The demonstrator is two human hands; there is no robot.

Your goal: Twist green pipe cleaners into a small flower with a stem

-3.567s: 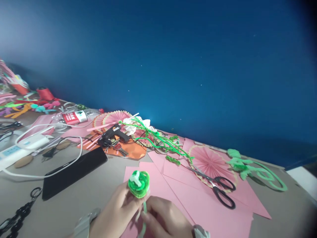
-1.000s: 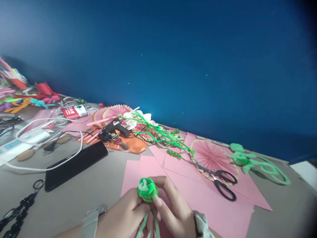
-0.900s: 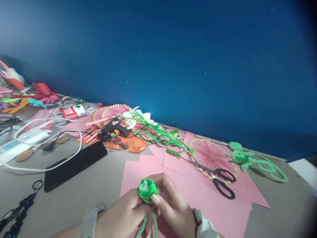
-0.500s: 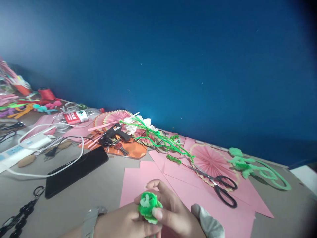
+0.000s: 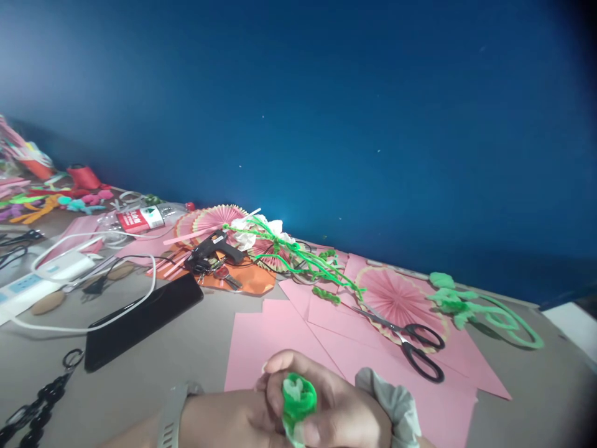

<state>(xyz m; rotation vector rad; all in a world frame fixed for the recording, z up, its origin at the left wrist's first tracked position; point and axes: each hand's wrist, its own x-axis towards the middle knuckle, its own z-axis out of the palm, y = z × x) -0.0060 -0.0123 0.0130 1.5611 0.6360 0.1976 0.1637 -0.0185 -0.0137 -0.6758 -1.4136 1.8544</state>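
Note:
Both hands meet at the bottom middle of the head view. A coiled green pipe-cleaner flower (image 5: pixel 297 398) sits between them. My left hand (image 5: pixel 233 415), with a grey watch on the wrist, grips it from the left. My right hand (image 5: pixel 342 410), with a grey sleeve cuff behind it, wraps over it from the right, thumb and fingers pressed on the coil. The flower's stem is hidden below the frame edge. Pink paper sheets (image 5: pixel 275 339) lie on the table under the hands.
Black scissors (image 5: pixel 410 342) lie on a pink paper fan (image 5: pixel 396 298). Loose green pipe cleaners (image 5: pixel 308 261), a black glue gun (image 5: pixel 212 249), a black phone (image 5: pixel 142 320), a white power strip (image 5: pixel 32 283), a black chain (image 5: pixel 32 404) and light green shapes (image 5: pixel 480 308) crowd the table.
The hands and the green flower have dropped lower in view and shifted right. My right hand has closed further over the coil.

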